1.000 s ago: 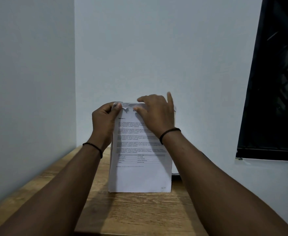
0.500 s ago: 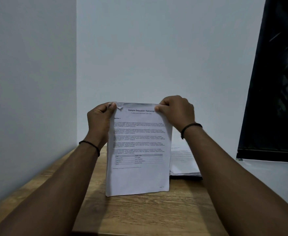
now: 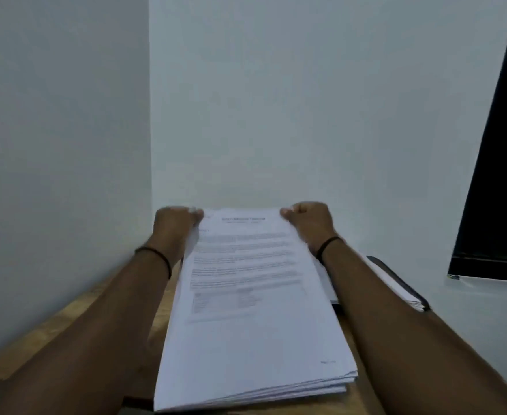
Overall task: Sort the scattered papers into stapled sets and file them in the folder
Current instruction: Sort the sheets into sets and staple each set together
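White stack [image 3: 255,310] lies long axis away from the person, far corners pinched by left hand [image 3: 176,224] and right hand [image 3: 307,223], above the counter [image 3: 66,322]

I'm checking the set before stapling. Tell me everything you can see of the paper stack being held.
The paper stack is several white printed sheets, top page showing a blurred heading, paragraphs and a small table. It tilts toward the camera, near edges slightly fanned. The left hand and right hand grip its far corners above the wooden table.

Printed text on paper stack [image 3: 246,310] blurred, folder [image 3: 402,286] half hidden behind right forearm
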